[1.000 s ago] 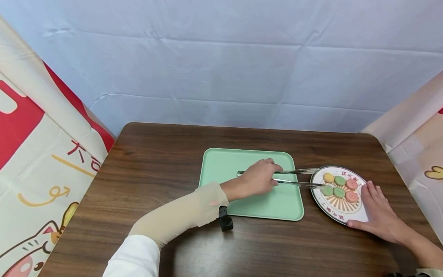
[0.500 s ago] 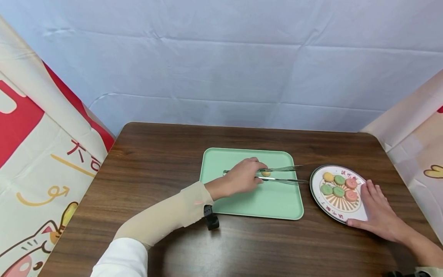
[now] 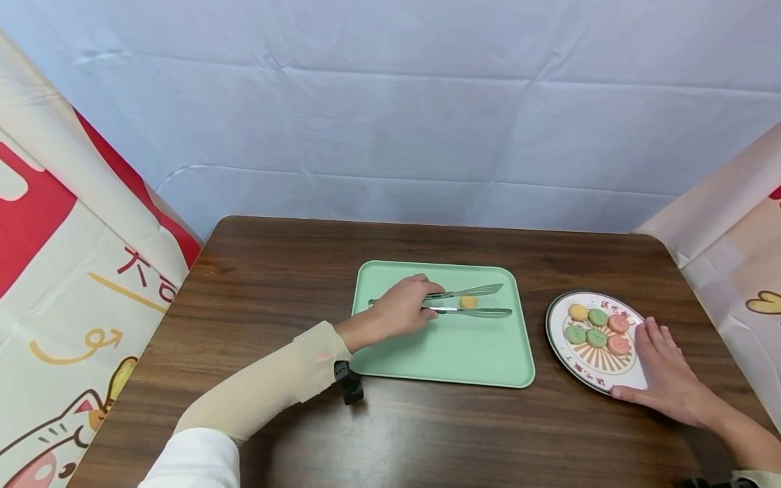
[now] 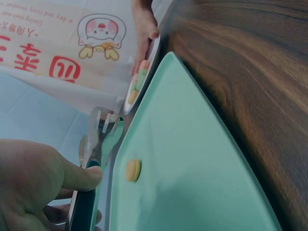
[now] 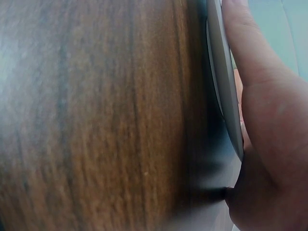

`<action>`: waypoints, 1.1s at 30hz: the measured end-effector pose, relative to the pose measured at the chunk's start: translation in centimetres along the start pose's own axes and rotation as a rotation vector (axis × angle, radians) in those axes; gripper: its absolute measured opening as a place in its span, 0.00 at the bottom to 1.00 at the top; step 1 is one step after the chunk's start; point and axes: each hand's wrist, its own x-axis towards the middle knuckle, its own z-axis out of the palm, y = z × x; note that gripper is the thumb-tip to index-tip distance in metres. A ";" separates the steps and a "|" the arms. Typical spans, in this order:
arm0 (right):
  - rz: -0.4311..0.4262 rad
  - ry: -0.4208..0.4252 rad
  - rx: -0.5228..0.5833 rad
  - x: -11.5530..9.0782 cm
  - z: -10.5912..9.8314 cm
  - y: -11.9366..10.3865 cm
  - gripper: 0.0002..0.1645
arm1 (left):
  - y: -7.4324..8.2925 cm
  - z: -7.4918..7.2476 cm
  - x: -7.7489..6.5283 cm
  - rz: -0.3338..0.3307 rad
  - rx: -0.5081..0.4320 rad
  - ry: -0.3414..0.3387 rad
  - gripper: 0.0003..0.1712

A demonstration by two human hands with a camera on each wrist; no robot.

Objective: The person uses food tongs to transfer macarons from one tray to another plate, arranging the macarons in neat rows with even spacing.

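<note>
My left hand grips metal tongs over the green tray. Their two arms stand apart, one on each side of a yellow macaron as seen from the head. In the left wrist view that macaron sits on the tray, with the tongs raised off to its left. At the right, my right hand rests on the edge of a round white plate, fingers straight and spread. The right wrist view shows the thumb lying along the plate's rim.
On the plate lie several macarons: a yellow one, green ones and pink ones. Tray and plate stand a short gap apart on the brown wooden table. A pale cloth hangs behind the table, with printed cloths at both sides.
My left hand has drawn the tongs left from the plate to over the tray. A yellow macaron now sits on the tray between the parted arms. The right hand stays put.
</note>
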 end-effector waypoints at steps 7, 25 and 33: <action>0.010 -0.003 0.021 0.0 0.0 0.0 0.76 | -1.0 -0.4 -0.5 -0.010 -0.002 0.020 0.25; 0.015 -0.008 0.033 -0.1 -0.2 -0.2 0.76 | -3.5 -0.4 -1.2 -0.023 0.012 0.032 0.24; 0.004 -0.002 0.034 -0.1 0.0 0.1 0.76 | -3.9 -0.4 -1.1 -0.026 0.000 0.026 0.25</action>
